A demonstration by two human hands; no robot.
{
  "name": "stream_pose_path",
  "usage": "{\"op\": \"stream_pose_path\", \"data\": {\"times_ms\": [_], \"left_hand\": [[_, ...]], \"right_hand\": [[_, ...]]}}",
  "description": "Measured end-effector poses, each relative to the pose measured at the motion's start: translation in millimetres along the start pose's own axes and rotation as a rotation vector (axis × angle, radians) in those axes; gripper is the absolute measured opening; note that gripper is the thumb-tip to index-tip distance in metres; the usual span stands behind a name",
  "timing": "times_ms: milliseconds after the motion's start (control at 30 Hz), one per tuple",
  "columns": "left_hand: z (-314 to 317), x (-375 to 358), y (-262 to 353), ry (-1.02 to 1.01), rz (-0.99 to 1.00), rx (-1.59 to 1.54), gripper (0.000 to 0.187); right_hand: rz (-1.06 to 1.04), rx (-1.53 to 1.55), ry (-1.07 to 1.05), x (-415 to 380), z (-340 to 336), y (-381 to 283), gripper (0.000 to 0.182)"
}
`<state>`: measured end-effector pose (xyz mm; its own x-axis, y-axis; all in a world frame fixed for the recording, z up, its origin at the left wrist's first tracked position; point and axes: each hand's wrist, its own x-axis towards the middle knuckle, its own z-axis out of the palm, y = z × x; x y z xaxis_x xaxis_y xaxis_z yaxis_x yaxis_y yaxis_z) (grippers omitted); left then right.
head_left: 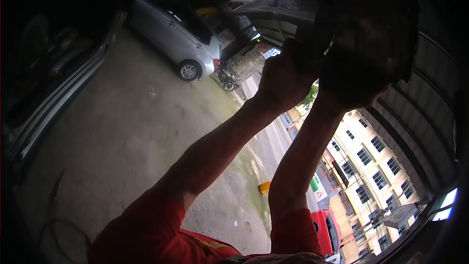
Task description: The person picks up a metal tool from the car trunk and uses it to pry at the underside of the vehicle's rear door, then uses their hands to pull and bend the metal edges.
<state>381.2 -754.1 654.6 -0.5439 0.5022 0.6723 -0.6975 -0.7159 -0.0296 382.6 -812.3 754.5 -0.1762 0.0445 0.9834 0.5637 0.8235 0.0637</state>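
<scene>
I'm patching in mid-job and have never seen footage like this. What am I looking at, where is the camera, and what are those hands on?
The one picture comes from a camera worn on a person's head, tilted steeply, so the scene looks skewed. Both bare arms, in red sleeves, reach up. The left hand and right hand press against a dark part overhead; it is too dark to tell what it is or how the fingers grip. Beyond lie a concrete floor, a silver car, a motorcycle, a small yellow object, a red car and a cream building.
</scene>
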Motion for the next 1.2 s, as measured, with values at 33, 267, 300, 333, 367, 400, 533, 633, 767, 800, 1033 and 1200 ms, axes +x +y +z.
{"op": "stream_pose_path", "data": {"times_ms": [33,267,300,333,367,400,533,633,767,800,1033,1200], "left_hand": [[-4.3,-5.8,6.4,0.022,-0.234,-0.151,0.025],[-24.0,8.3,18.7,0.402,-0.236,-0.423,0.049],[-6.4,4.3,10.4,0.336,-0.182,-0.347,0.044],[3.1,-2.5,1.9,0.272,-0.133,-0.268,0.039],[-0.7,-3.0,-0.7,0.149,-0.183,-0.244,0.036],[-5.0,-2.3,-1.7,0.028,-0.228,-0.221,0.034],[-26.3,4.7,16.6,0.373,-0.09,-0.108,0.03],[-38.0,4.1,16.3,0.309,-0.113,-0.202,0.027],[-6.9,-0.4,8.3,0.298,-0.021,-0.06,0.03],[-7.5,-2.3,2.1,0.066,-0.19,-0.16,0.043],[-26.1,-11.7,13.1,0.329,-0.254,-0.363,0.029],[-9.5,2.7,-4.1,-0.056,-0.118,-0.008,0.026]], "right_hand": [[-0.001,0.005,-0.001,2.1,1.0,1.8,0.064],[-0.005,0.034,0.032,3.9,-3.9,5.8,0.063],[-0.006,0.037,0.035,2.8,-2.8,4.3,0.063],[-0.001,0.038,0.038,0.1,-0.1,2.9,0.063],[0.005,0.04,0.036,-1.7,3.0,2.8,0.063],[0.007,0.045,0.032,1.1,4.3,-0.8,0.063],[-0.006,0.066,0.037,-1.0,8.8,-5.3,0.062],[-0.011,0.069,0.038,-0.9,11.3,-7.4,0.062],[-0.008,0.073,0.053,-5.0,15.3,-3.4,0.061],[-0.005,0.073,0.054,-3.9,17.0,-0.1,0.061],[-0.011,0.083,0.07,-2.5,13.0,2.8,0.061],[-0.005,0.079,0.087,-0.6,15.8,9.2,0.06]]}}
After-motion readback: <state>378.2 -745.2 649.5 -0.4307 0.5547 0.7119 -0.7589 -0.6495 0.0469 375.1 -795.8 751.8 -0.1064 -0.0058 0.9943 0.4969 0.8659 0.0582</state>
